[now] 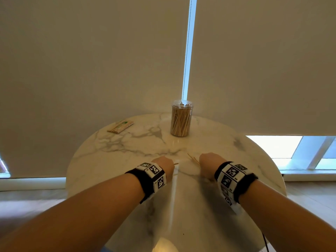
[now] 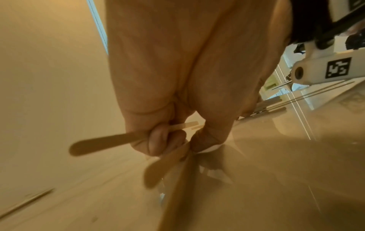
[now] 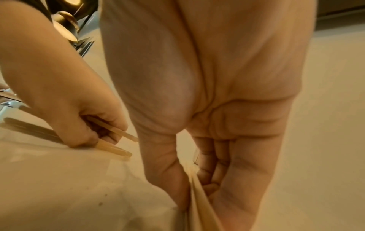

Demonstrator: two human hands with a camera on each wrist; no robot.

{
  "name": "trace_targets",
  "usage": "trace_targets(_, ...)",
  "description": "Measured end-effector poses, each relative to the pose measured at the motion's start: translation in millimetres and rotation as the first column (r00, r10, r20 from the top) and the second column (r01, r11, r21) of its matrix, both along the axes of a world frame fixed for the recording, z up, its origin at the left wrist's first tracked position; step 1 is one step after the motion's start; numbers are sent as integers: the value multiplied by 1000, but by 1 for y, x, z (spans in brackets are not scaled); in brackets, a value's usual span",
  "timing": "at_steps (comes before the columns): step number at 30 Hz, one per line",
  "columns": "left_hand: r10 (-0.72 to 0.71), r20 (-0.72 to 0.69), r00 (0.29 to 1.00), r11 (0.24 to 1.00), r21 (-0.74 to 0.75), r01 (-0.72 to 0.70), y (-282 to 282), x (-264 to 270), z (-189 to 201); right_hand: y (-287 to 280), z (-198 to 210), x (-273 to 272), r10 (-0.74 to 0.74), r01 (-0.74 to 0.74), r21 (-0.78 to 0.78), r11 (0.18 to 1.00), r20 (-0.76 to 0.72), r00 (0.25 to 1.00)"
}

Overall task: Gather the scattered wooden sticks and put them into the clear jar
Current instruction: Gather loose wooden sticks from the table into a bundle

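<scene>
1. Near edge: both forearms reach in over the round marble table [image 1: 112,160], each wrist wearing a black band with white marker blocks [image 1: 154,176].
2. Left hand [image 1: 164,165], low at the table's centre: fingers curled round a few flat wooden sticks [image 2: 102,141]; stick ends jut out on both sides of the fist in the left wrist view. One end rests on or just above the marble, cannot tell which.
3. Right hand [image 1: 207,163], just beside the left: thumb and fingers pinch a narrow bundle of sticks [image 3: 199,201] lengthwise; tips poke out toward the left hand in the head view.
4. Farther back, centre: clear jar [image 1: 181,118], upright, lid off, packed with sticks standing on end. Well apart from both hands.
5. Far left of the table: a wrapped packet of sticks [image 1: 120,126] lying flat.
6. Behind: beige roller blinds [image 1: 91,60], with a bright gap between them.
</scene>
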State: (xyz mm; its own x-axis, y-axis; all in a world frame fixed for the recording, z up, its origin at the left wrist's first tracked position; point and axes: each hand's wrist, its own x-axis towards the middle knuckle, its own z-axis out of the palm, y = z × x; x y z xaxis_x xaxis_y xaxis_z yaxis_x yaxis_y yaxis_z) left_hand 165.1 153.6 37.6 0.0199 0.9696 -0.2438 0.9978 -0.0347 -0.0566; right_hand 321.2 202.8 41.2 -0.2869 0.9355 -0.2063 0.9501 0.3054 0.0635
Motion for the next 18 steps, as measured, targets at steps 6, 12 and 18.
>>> trace_targets(6,104,212,972,993,31,-113,14,-16,10,8,4,3,-58,54,-50,997,-74,996)
trace_targets(12,139,806,576,939,78,-335,53,-59,23,37,7,1,-140,120,-115,986,-188,972)
trace_targets(18,215,949,-232,863,-296,-410,93,-69,16,75,18,-22,-203,117,-200,973,-492,846)
